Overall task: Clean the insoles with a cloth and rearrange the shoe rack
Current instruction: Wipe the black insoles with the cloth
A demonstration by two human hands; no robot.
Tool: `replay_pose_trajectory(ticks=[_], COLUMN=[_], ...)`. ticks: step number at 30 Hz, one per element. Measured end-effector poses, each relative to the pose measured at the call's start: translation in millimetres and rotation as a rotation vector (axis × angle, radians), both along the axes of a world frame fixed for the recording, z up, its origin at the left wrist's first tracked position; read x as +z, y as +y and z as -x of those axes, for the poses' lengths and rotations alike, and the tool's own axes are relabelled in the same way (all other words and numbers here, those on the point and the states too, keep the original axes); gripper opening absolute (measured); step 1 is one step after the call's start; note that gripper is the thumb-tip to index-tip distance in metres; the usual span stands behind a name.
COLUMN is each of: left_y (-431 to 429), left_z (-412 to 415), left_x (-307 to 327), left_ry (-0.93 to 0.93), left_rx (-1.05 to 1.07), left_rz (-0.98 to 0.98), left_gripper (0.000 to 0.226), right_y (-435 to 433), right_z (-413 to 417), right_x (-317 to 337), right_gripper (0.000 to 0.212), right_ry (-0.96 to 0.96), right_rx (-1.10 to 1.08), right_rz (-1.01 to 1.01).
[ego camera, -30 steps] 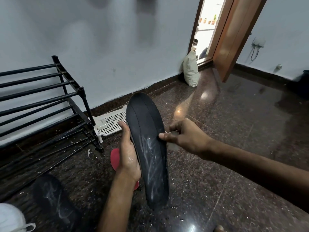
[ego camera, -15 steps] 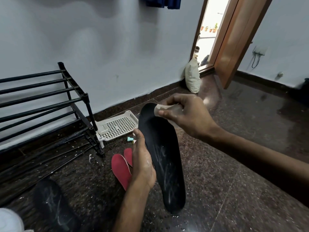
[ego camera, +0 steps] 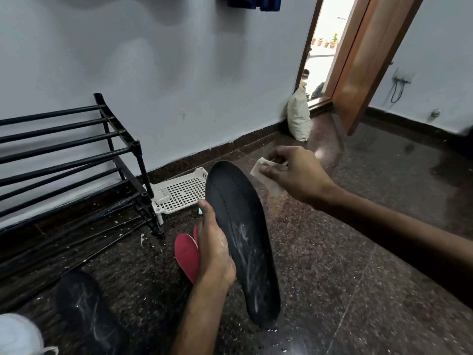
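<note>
My left hand point(ego camera: 215, 254) grips the flat black foam insole point(ego camera: 243, 242) mid-edge: light and floppy, I judge. My right hand point(ego camera: 297, 175) pinches a small white cloth point(ego camera: 257, 170) beside its toe.

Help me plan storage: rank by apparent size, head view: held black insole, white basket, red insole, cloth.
1. held black insole, nearest camera
2. white basket
3. red insole, partly hidden; cloth looks similar
</note>
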State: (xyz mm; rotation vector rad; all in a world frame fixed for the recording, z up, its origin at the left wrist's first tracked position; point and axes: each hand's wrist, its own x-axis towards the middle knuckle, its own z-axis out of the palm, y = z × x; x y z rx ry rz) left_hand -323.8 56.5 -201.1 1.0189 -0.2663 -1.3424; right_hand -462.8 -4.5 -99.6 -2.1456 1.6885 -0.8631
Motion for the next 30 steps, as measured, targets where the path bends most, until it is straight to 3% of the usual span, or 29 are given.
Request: replay_pose_trajectory(ticks=[2,4,9,12,18,23,25,27,30], left_y=[-2.7,-3.5,-0.6,2.3,5.5,2.6,0.3,-0.1,1.7], left_z=[-2.2,-4.0,-7.8,-10.6,-16.5,-14.2,-16.7,-18.8,-15.8], left_x=[2.3,4.6,13.8,16.6,4.1,-1.8,-4.3,-4.7,-0.8], left_ry=[0.048,0.116,0.182,0.219,0.281,0.347,0.377,0.381,0.351], left_rx=[-0.01,-0.049,-0.134,-0.203,-0.371,-0.333,-0.294,-0.259,-0.281], left_rz=[-0.033,-0.037,0.037,0.136,0.326,0.335,0.323,0.315,0.317], left_gripper=[0.07,0.067,0.067,0.069,0.078,0.078,0.079,0.076,0.076], right_y=[5.5,14.0,32.5,26.2,18.3,17.9,20.9,32.5,46.1], right_z=[-3.5,-6.7,-12.8,-10.3,-5.0,-16.5,-18.6,-27.1,-47.2], right_x=[-2.6,-7.8,-22.6,-23.4,-18.0,-32.7,-29.7,-26.8,-45.6], right_gripper=[0.025,0.028,0.033,0.019,0.014,0.024,0.019,0.014,0.014], right_ry=[-0.054,-0.021,0.123,-0.064,-0.582,-0.703,-0.54,-0.234,0.138], right_rx=[0.027,0.064,0.119,0.079,0.092,-0.07,-0.115,-0.092,0.07], right_rz=[-0.156,-0.283,-0.318,-0.386,-0.667,-0.445,-0.18,0.123,0.256])
